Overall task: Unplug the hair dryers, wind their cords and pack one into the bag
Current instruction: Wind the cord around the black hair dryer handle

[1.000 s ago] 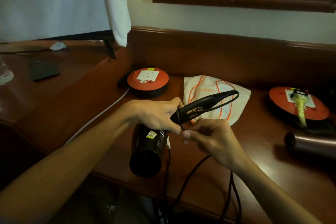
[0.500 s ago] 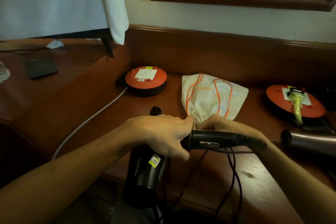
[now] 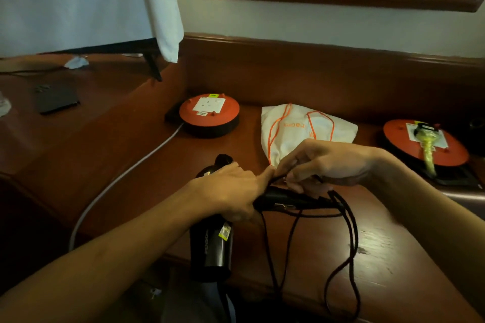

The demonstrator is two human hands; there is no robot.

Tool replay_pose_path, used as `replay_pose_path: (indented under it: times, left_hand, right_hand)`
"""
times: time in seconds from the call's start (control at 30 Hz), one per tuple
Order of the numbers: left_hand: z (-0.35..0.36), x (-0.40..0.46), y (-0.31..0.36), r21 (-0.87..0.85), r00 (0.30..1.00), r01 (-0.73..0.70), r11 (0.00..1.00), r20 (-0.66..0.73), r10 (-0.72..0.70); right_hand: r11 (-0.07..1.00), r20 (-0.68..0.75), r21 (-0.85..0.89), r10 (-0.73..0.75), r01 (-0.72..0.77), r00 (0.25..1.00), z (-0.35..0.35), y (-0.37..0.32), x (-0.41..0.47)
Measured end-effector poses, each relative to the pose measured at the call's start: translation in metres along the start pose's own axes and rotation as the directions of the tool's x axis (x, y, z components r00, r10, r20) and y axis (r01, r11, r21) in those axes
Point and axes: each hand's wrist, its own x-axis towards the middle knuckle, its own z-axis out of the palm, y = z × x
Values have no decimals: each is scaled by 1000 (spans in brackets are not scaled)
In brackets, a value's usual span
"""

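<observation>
A black plastic hair dryer (image 3: 212,246) was held at lower centre of the frame, over the front edge of the dark wooden desk (image 3: 388,252), its barrel hanging downward and its handle lying roughly level, pointing right. The left hand (image 3: 231,191) was closed around the joint of barrel and handle. The right hand (image 3: 328,162), just beside it at the handle's upper side, had its fingers (image 3: 295,178) pinched on the thin black cord (image 3: 351,238), whose slack loops hung below and to the right. The winding would probably run around the handle's long axis, the right hand being nearer. The white drawstring bag with orange cords (image 3: 301,131) lay behind the hands.
</observation>
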Motion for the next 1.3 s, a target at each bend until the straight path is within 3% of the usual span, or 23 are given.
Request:
replay_pose_path:
  times: [0.17, 0.3, 0.4, 0.5, 0.6, 0.7, 0.87, 0.93, 1.0, 1.07, 1.13, 1.3]
  left_hand:
    - [0, 5, -9, -232, 998, -40, 972, 37, 50]
    - [2, 11, -16, -388, 992, -27, 921, 103, 73]
    - [5, 16, -23, -396, 993, -34, 918, 92, 76]
    - [5, 20, -33, -400, 994, -6, 916, 94, 48]
    - [4, 20, -38, -435, 989, 37, 900, 144, 29]
    - [5, 21, -38, -558, 984, 23, 830, 158, 79]
    - [-4, 11, -45, -744, 971, -8, 669, 154, 184]
    - [-7, 8, -45, -809, 964, -33, 587, 129, 231]
    - [-12, 5, -46, -850, 959, -65, 522, 93, 269]
    - [-17, 6, -47, -841, 956, -80, 535, 86, 279]
    - [-19, 5, -47, -831, 953, -61, 554, 116, 279]
    - [-21, -1, -47, -830, 940, -32, 557, 165, 299]
  right_hand:
    - [998, 63, -50, 37, -34, 997, 2, -19, -10]
    - [966, -145, -245, 54, -89, 988, 18, -31, -11]
    - [931, -230, -357, -8, -77, 973, 37, -40, -16]
    - [782, -191, -621, -83, -55, 978, 57, -40, -23]
    - [629, -282, -764, -125, -144, 951, 78, -24, -24]
    - [611, -337, -778, -209, -147, 918, 93, -11, -24]
    - [654, -377, -756, -400, -28, 835, 99, 20, -23]
    - [655, -405, -754, -529, 55, 746, 99, 28, -19]
    - [602, -420, -788, -678, 129, 603, 106, 33, -12]
    - [584, -440, -792, -747, 177, 499, 115, 40, -6]
    - [591, -450, -786, -750, 185, 486, 122, 48, -4]
    - [607, -467, -793, -663, 55, 585, 121, 61, -11]
